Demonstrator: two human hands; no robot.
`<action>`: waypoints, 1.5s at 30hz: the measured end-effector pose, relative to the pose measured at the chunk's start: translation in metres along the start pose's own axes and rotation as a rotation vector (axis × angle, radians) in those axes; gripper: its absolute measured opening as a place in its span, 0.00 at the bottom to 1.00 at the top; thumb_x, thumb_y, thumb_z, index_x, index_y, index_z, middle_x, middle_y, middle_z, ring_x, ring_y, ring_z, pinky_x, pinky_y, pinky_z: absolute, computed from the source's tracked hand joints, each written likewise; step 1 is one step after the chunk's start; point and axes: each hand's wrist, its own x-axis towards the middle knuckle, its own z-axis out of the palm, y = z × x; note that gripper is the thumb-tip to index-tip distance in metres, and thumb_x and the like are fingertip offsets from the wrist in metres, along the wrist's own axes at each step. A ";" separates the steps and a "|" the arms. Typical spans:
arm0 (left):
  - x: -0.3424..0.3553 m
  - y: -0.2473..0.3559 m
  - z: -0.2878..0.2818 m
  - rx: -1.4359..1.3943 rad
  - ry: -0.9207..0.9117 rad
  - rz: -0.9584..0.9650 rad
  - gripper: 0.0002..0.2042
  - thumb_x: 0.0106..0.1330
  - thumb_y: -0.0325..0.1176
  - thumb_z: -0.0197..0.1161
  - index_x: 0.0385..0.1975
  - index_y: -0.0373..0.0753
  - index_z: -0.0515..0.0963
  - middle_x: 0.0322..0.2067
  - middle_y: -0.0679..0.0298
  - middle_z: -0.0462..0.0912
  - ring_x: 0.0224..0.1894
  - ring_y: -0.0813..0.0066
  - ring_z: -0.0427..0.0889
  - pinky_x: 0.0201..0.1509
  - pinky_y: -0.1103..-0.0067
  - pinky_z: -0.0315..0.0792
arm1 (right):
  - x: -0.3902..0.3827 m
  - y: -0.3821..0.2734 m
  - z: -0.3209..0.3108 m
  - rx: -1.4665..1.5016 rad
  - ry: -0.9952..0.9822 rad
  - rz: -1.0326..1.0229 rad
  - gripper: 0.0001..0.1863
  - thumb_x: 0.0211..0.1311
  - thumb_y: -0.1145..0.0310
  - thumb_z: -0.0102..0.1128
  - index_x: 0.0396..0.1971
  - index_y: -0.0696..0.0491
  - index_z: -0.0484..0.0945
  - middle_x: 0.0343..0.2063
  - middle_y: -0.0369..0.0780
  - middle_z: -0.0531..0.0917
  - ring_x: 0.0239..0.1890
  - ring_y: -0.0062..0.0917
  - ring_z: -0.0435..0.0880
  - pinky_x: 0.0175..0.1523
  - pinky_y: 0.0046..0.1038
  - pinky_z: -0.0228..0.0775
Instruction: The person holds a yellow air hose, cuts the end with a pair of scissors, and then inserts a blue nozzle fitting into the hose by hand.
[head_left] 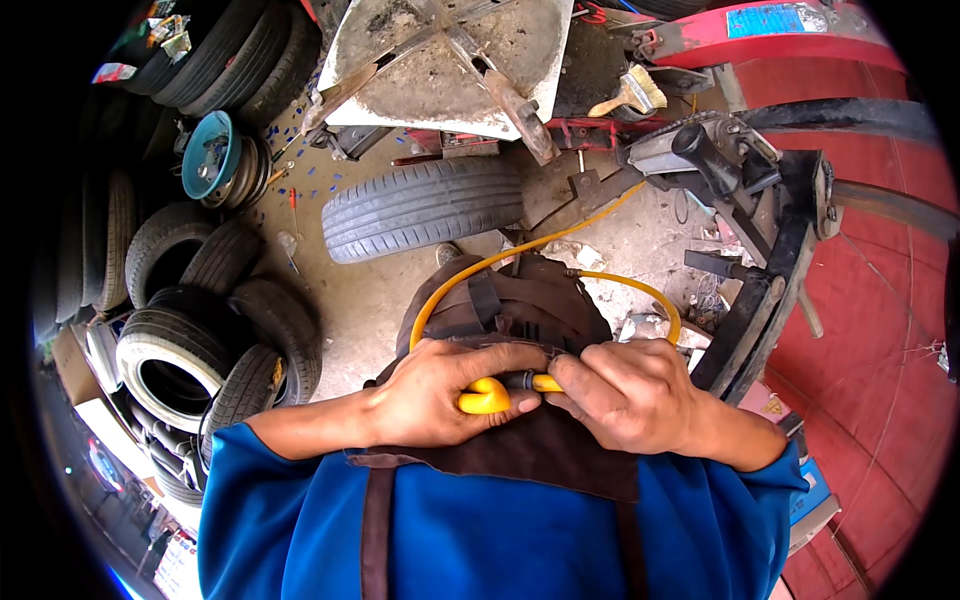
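Observation:
My left hand (430, 395) is closed round a yellow hose (490, 254), with a short bend of it showing below the thumb. Between my hands, close to my body, sits a dark fitting (519, 380) on the hose. My right hand (635, 395) pinches the yellow length just right of that fitting. From the right hand the hose arcs up and back, its narrow dark end lying over my brown apron (500, 305). The other stretch runs from my left hand up to the machine at the right. My fingers hide part of the joint.
Ahead, a tyre (425, 210) stands on its tread before a tyre changer's turntable (400, 85). Stacked tyres (165, 350) and a blue basin (210, 155) on wheel rims fill the left. A black machine arm (750, 330) stands at the right; a brush (632, 93) lies beyond.

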 end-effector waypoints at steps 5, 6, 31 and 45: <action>-0.001 0.007 0.002 0.061 -0.044 -0.097 0.16 0.61 0.37 0.69 0.48 0.43 0.79 0.25 0.58 0.85 0.27 0.57 0.85 0.31 0.71 0.78 | 0.000 0.002 0.003 -0.103 0.016 -0.062 0.10 0.54 0.68 0.66 0.32 0.59 0.80 0.19 0.33 0.69 0.15 0.19 0.74 0.16 0.22 0.67; -0.001 0.006 0.002 0.068 -0.044 -0.105 0.16 0.61 0.37 0.69 0.48 0.43 0.79 0.25 0.58 0.84 0.27 0.58 0.85 0.30 0.71 0.78 | -0.002 0.003 0.005 -0.116 0.032 -0.080 0.10 0.54 0.68 0.66 0.32 0.58 0.79 0.19 0.32 0.69 0.15 0.18 0.73 0.16 0.21 0.66; -0.006 0.006 0.004 0.107 -0.122 -0.151 0.17 0.59 0.35 0.69 0.48 0.43 0.81 0.25 0.58 0.85 0.27 0.58 0.85 0.30 0.71 0.78 | -0.010 -0.001 0.009 -0.202 -0.025 -0.120 0.08 0.52 0.68 0.62 0.30 0.56 0.79 0.17 0.31 0.67 0.14 0.18 0.71 0.15 0.22 0.64; -0.050 -0.007 -0.019 0.297 0.040 -0.324 0.12 0.61 0.36 0.68 0.43 0.43 0.80 0.20 0.59 0.82 0.22 0.60 0.83 0.27 0.72 0.78 | -0.023 0.031 -0.050 0.437 -0.067 0.695 0.10 0.67 0.66 0.62 0.35 0.58 0.82 0.15 0.41 0.75 0.16 0.27 0.76 0.22 0.30 0.67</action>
